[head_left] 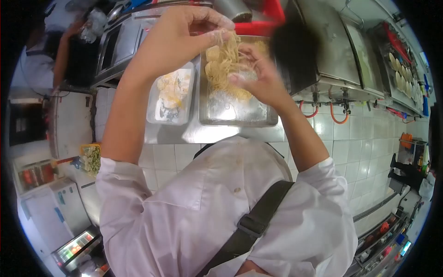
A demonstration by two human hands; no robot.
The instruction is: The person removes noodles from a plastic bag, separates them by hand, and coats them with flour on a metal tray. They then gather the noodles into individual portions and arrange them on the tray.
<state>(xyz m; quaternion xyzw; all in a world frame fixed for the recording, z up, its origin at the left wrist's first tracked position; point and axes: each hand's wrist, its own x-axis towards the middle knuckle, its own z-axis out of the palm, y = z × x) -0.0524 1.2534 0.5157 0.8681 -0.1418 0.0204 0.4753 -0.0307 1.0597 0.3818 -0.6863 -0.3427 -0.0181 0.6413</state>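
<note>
A bundle of thin yellow noodles [227,57] hangs from my left hand [196,30], whose floury fingers pinch its top. Close beside the hanging strands is my right hand [263,78], with thumb and fingers apart and slightly blurred. Below both hands lies a metal tray [240,121] dusted with white flour, with more noodles in nest-like portions toward its far left side. To the left of it stands a clear plastic container [168,121] holding white flour and yellowish pieces.
The tray and container stand on a steel table [207,134]. A red bin [272,14] is behind the tray. Steel cabinets [323,46] with orange hoses [339,115] are at right. Another person's arm [62,57] shows at upper left, and a person [415,177] stands far right.
</note>
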